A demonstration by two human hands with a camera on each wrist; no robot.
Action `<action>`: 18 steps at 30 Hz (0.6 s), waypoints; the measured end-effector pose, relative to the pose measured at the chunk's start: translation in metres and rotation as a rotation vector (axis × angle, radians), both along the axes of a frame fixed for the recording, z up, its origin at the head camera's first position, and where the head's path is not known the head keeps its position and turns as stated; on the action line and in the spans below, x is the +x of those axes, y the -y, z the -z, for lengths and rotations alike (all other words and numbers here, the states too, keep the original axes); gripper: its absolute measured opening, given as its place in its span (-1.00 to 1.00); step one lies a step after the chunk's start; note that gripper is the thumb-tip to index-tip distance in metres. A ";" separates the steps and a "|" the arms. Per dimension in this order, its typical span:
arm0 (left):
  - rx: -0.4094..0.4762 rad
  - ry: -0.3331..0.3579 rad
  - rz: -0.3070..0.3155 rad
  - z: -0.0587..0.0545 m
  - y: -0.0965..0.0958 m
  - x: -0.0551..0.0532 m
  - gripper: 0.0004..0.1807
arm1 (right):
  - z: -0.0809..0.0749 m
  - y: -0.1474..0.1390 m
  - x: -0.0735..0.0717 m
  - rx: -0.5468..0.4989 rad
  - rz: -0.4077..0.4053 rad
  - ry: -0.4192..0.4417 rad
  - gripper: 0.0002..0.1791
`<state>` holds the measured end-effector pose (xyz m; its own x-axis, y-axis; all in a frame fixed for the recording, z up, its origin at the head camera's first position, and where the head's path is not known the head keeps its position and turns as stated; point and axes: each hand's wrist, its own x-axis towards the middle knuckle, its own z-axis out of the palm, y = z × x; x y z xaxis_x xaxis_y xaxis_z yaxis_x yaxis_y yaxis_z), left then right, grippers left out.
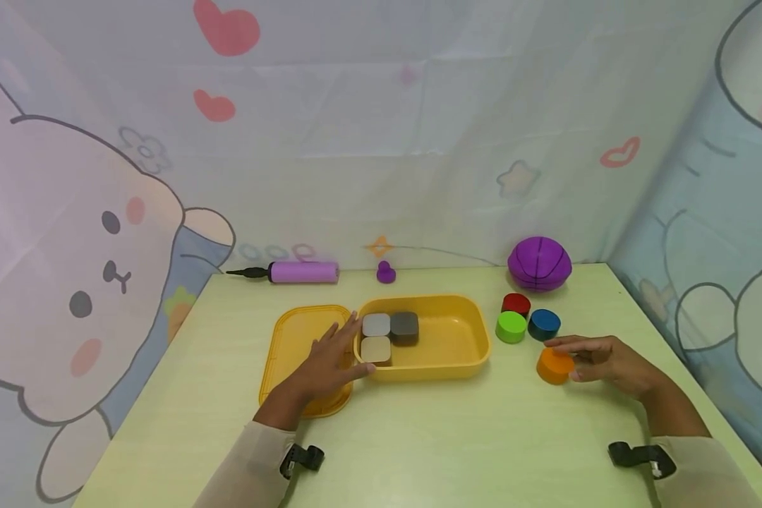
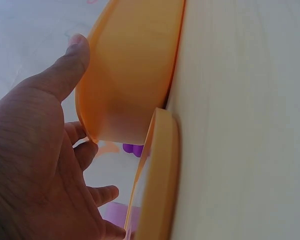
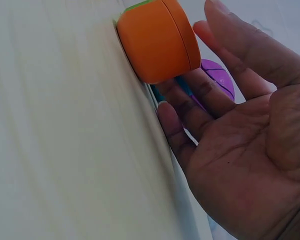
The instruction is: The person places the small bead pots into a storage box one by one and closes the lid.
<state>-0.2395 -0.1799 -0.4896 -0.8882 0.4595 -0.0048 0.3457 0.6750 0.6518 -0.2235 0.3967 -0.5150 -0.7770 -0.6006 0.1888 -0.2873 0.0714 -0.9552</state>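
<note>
A yellow rectangular tub (image 1: 451, 342) stands mid-table, with a light grey block (image 1: 376, 324), a dark grey block (image 1: 404, 326) and a beige block (image 1: 376, 348) in its left end. My left hand (image 1: 322, 367) is at the tub's left end, fingers spread and thumb by the near rim. Partly under that hand lies a flat yellow lid (image 1: 295, 346). On the right, my right hand (image 1: 619, 365) reaches around an orange round piece (image 3: 155, 42), fingers at its far side. The right wrist view shows the thumb apart from it.
Behind the orange piece stand a green round piece (image 1: 511, 327), a blue one (image 1: 544, 324) and a red one (image 1: 516, 303). Along the back edge are a purple ball (image 1: 540, 264), a small purple knobbed object (image 1: 386, 273) and a purple hand pump (image 1: 305, 272).
</note>
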 end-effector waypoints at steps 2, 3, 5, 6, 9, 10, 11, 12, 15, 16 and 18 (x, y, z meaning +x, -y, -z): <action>-0.003 0.000 -0.001 0.000 -0.001 0.000 0.10 | 0.001 -0.001 0.000 -0.022 -0.026 0.004 -0.51; -0.003 -0.001 -0.001 0.000 -0.001 0.000 0.10 | 0.001 -0.002 0.000 -0.031 -0.030 0.004 -0.51; 0.002 0.000 -0.002 -0.001 -0.001 0.000 0.10 | 0.003 -0.002 0.000 -0.042 -0.029 0.000 -0.51; 0.006 0.003 -0.001 -0.001 -0.001 0.000 0.10 | 0.003 -0.003 0.000 -0.043 -0.024 -0.002 -0.51; 0.008 0.009 -0.002 -0.001 -0.001 0.001 0.10 | 0.004 -0.005 0.000 -0.041 -0.013 0.005 -0.53; 0.006 0.010 -0.002 -0.001 -0.001 0.001 0.10 | 0.005 -0.005 0.000 -0.040 -0.010 0.009 -0.54; 0.003 0.010 -0.002 -0.001 -0.001 0.001 0.10 | 0.006 -0.006 0.000 -0.037 -0.007 0.011 -0.54; 0.001 0.011 -0.002 0.000 -0.001 0.000 0.10 | 0.006 -0.006 0.000 -0.035 -0.004 0.015 -0.55; 0.004 0.011 -0.001 0.000 0.000 0.000 0.09 | 0.008 -0.007 0.000 -0.020 0.018 0.017 -0.56; 0.005 0.010 -0.001 0.000 0.000 0.000 0.09 | 0.008 -0.007 0.000 -0.010 0.030 0.016 -0.56; 0.008 0.009 -0.001 0.000 0.000 0.001 0.10 | 0.008 -0.006 0.000 0.013 0.056 0.016 -0.57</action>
